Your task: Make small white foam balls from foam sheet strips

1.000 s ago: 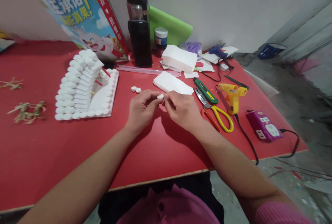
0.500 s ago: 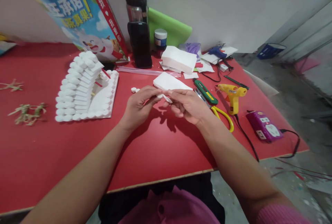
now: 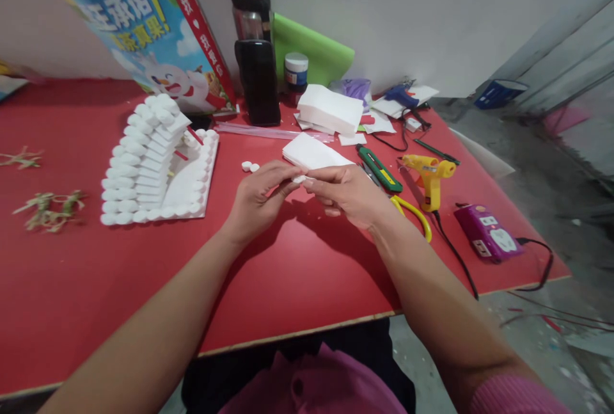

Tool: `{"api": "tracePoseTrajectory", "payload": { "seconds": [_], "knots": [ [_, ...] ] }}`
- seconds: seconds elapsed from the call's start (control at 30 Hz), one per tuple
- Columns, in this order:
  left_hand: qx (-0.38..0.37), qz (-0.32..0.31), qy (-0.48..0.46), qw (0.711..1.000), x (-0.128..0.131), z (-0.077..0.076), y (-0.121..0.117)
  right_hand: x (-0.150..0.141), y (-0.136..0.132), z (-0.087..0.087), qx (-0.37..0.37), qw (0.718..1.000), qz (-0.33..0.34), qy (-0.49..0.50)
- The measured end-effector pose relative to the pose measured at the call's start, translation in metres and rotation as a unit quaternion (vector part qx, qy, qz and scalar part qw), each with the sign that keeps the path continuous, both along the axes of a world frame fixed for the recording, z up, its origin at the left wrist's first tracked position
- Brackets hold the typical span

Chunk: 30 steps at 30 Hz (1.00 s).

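Between my fingertips, over the red table (image 3: 307, 273), is a small piece of white paper (image 3: 300, 179), folded or rolled and mostly covered by the fingers. My left hand (image 3: 261, 199) pinches it from the left, thumb and forefinger together. From the right, my right hand (image 3: 348, 193) pinches the same piece, its other fingers curled beneath. Two small white rounded pieces (image 3: 250, 167) lie just beyond my left hand. Behind both hands rests a stack of white paper sheets (image 3: 314, 151). A white stair-like model (image 3: 160, 164), edged with similar rounded pieces, stands to the left.
Right of my hands lie a green utility knife (image 3: 378, 167), yellow-handled scissors (image 3: 415, 212), a yellow glue gun (image 3: 426, 174) and a purple power socket (image 3: 489, 233) with cords. A thermos (image 3: 249, 11), black phone (image 3: 258, 81) and printed box (image 3: 144, 30) stand behind. Knotted straw pieces (image 3: 50, 210) lie far left.
The white piece has turned between my fingers and shows less of its flat flap. My right hand's fingers have curled in closer. The left hand has barely shifted.
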<state>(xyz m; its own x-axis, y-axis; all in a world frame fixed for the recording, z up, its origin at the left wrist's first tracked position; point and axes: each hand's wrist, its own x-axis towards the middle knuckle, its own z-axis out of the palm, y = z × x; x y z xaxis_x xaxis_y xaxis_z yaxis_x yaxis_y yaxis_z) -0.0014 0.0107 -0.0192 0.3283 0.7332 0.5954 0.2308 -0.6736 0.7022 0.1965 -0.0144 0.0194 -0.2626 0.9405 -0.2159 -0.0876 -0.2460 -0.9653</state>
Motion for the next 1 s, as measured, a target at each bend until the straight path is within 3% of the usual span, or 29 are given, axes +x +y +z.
{"api": "tracePoseTrajectory", "payload": {
  "seconds": [0.27,0.43,0.67,1.0],
  "knots": [
    [0.031,0.017,0.004,0.999,0.0,0.0,0.0,-0.007,-0.004,0.007,0.121,0.981,-0.01,-0.15],
    [0.044,0.009,0.017,0.999,0.0,-0.001,0.001,-0.01,-0.005,0.004,0.111,0.984,-0.014,-0.135],
    [0.035,0.005,0.022,0.999,0.0,0.0,-0.001,-0.003,0.0,-0.004,0.041,0.999,-0.014,-0.032],
    [-0.012,0.024,0.001,1.0,0.002,0.004,-0.004,-0.011,-0.005,0.005,0.084,0.985,-0.09,-0.12]
  ]
}}
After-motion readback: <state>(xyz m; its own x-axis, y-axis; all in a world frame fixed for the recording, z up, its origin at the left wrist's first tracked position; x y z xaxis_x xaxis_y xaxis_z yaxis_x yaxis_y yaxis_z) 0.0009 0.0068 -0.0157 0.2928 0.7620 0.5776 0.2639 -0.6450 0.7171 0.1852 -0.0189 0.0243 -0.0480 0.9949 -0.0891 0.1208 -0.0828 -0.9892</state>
